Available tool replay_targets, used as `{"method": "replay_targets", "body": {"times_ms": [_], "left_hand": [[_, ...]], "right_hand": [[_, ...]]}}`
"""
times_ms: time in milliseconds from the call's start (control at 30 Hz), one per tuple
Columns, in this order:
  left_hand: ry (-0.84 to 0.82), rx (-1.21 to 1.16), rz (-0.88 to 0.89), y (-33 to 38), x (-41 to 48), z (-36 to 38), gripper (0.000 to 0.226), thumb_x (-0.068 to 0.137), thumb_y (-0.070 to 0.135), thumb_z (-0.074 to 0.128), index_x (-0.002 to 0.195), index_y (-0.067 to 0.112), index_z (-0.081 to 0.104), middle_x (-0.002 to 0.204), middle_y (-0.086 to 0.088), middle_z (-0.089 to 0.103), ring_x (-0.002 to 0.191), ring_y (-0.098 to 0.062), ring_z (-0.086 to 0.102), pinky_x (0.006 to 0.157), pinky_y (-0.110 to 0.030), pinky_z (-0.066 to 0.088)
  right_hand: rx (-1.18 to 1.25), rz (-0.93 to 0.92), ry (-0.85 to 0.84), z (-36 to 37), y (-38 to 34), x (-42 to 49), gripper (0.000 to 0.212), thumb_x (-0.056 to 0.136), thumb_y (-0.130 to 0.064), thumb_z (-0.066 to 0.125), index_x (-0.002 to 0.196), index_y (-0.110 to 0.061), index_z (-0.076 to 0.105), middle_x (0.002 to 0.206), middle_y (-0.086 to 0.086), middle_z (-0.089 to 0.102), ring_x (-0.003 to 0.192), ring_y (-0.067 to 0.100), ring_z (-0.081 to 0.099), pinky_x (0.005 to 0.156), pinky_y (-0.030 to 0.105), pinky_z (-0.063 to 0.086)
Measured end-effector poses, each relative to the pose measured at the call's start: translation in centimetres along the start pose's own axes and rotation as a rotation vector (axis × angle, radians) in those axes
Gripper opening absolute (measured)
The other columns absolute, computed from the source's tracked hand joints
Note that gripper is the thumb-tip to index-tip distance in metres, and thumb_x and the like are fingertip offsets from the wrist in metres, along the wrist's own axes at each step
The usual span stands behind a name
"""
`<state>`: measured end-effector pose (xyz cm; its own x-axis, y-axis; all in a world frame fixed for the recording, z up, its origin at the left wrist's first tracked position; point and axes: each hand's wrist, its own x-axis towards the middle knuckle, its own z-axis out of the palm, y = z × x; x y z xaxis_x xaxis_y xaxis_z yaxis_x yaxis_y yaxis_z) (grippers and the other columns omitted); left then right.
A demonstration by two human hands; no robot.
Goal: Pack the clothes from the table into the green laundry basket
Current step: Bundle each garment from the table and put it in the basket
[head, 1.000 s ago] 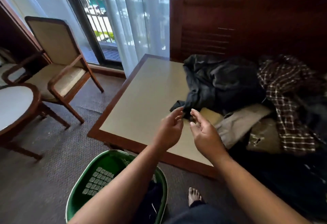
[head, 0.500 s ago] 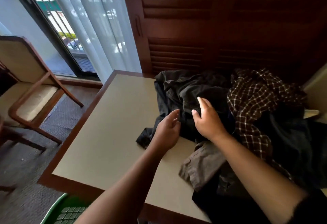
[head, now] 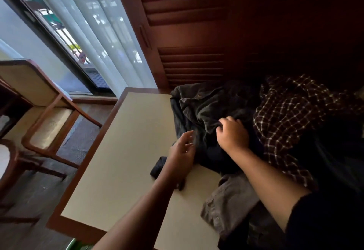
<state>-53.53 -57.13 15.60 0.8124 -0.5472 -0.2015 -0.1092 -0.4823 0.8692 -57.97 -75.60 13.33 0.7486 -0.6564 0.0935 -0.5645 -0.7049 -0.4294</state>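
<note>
The right hand (head: 233, 136) has its grip curled into a fold of the dark grey garment (head: 199, 107), which lies heaped on the surface (head: 126, 151), its long axis running from the far edge toward the person. The left hand (head: 182, 154) hovers beside it, fingers loosely spread, holding nothing. The plaid shirt (head: 285, 117) lies just right.

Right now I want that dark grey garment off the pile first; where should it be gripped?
Probably at the raised fold on top of the dark grey garment, where the right hand already curls its fingers into the cloth. Come from above, on the near side; the left hand can gather the loose lower edge on the table.
</note>
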Motion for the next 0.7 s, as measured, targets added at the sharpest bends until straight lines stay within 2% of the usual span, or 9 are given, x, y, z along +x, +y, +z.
{"method": "replay_targets", "body": {"times_ms": [100, 200, 267, 333, 400, 467, 500, 567, 700], "left_hand": [[-0.007, -0.079, -0.036, -1.2, 0.7, -0.7, 0.066, 0.088, 0.036, 0.064, 0.15, 0.035, 0.04, 0.143, 0.001, 0.055, 0.13, -0.02, 0.058, 0.094, -0.031, 0.058], [0.05, -0.035, -0.026, -1.1, 0.7, -1.9, 0.102, 0.067, 0.053, 0.073, 0.152, 0.058, 0.017, 0.159, -0.004, 0.039, 0.136, -0.024, 0.053, 0.104, -0.049, 0.054], [0.117, 0.065, 0.056, -0.3, 0.6, -2.5, 0.123, 0.065, 0.043, 0.084, 0.155, 0.057, 0.001, 0.167, -0.005, 0.018, 0.15, -0.027, 0.032, 0.117, -0.046, 0.041], [0.163, 0.143, 0.084, -0.6, 1.1, -2.9, 0.138, 0.067, 0.025, 0.092, 0.161, 0.035, -0.009, 0.169, 0.001, -0.005, 0.156, -0.017, 0.007, 0.122, -0.027, 0.022], [0.207, 0.119, 0.11, -0.5, 1.3, -3.9, 0.12, 0.071, 0.029, 0.091, 0.16, 0.005, 0.014, 0.165, -0.002, 0.02, 0.148, -0.018, 0.028, 0.115, -0.023, 0.035], [0.261, -0.01, 0.1, 0.0, 0.7, -4.9, 0.061, 0.079, 0.044, 0.082, 0.117, 0.001, 0.061, 0.114, -0.011, 0.07, 0.107, -0.028, 0.067, 0.086, -0.041, 0.055], [0.291, -0.097, 0.099, 0.4, 0.0, -5.4, 0.029, 0.085, 0.033, 0.077, 0.093, 0.009, 0.062, 0.084, 0.001, 0.073, 0.083, -0.014, 0.07, 0.072, -0.036, 0.055], [0.309, -0.34, 0.101, 0.9, -1.1, -6.4, 0.017, 0.092, 0.011, 0.065, 0.08, 0.02, 0.056, 0.061, 0.013, 0.068, 0.06, 0.002, 0.064, 0.06, -0.026, 0.052], [0.278, -0.707, 0.091, -0.2, -2.6, -9.6, 0.007, 0.097, 0.016, 0.058, 0.094, 0.01, 0.059, 0.075, 0.0, 0.069, 0.07, -0.013, 0.066, 0.062, -0.03, 0.055]], "right_hand": [[0.285, -0.03, 0.138, -2.0, -1.1, -0.7, 0.033, 0.088, -0.017, 0.056, 0.117, -0.009, 0.069, 0.114, 0.01, 0.07, 0.104, 0.036, 0.059, 0.092, 0.041, 0.047], [0.582, -0.103, 0.099, -5.5, -3.1, -3.1, 0.02, 0.089, -0.01, 0.061, 0.106, -0.015, 0.07, 0.099, -0.01, 0.067, 0.101, 0.022, 0.061, 0.092, 0.033, 0.048], [0.825, -0.149, -0.064, -7.9, -4.8, -5.2, 0.019, 0.09, -0.006, 0.062, 0.1, -0.02, 0.07, 0.092, -0.01, 0.068, 0.095, 0.012, 0.065, 0.087, 0.029, 0.052], [1.137, -0.18, -0.278, -9.8, -6.8, -7.3, 0.02, 0.088, -0.001, 0.06, 0.096, -0.016, 0.071, 0.089, 0.001, 0.071, 0.087, 0.011, 0.067, 0.079, 0.027, 0.053], [1.416, -0.201, -0.485, -10.7, -8.2, -8.9, 0.021, 0.084, -0.001, 0.058, 0.091, -0.015, 0.071, 0.083, 0.006, 0.067, 0.08, 0.015, 0.064, 0.073, 0.026, 0.051], [1.536, -0.21, -0.644, -10.6, -9.1, -9.9, 0.02, 0.082, 0.0, 0.057, 0.089, -0.014, 0.07, 0.08, 0.006, 0.064, 0.077, 0.014, 0.061, 0.07, 0.023, 0.049], [1.527, -0.219, -0.673, -10.3, -9.4, -10.2, 0.018, 0.083, 0.001, 0.057, 0.089, -0.011, 0.069, 0.08, 0.005, 0.063, 0.077, 0.013, 0.061, 0.07, 0.022, 0.049], [1.336, -0.279, -0.569, -9.5, -9.9, -10.6, 0.013, 0.088, 0.0, 0.064, 0.097, -0.008, 0.068, 0.087, 0.001, 0.067, 0.084, 0.01, 0.064, 0.078, 0.024, 0.053], [0.467, -0.526, -0.059, -6.9, -10.0, -11.3, 0.06, 0.08, -0.047, 0.077, 0.134, -0.032, 0.053, 0.135, -0.007, 0.051, 0.125, 0.016, 0.047, 0.108, 0.043, 0.041]]}}
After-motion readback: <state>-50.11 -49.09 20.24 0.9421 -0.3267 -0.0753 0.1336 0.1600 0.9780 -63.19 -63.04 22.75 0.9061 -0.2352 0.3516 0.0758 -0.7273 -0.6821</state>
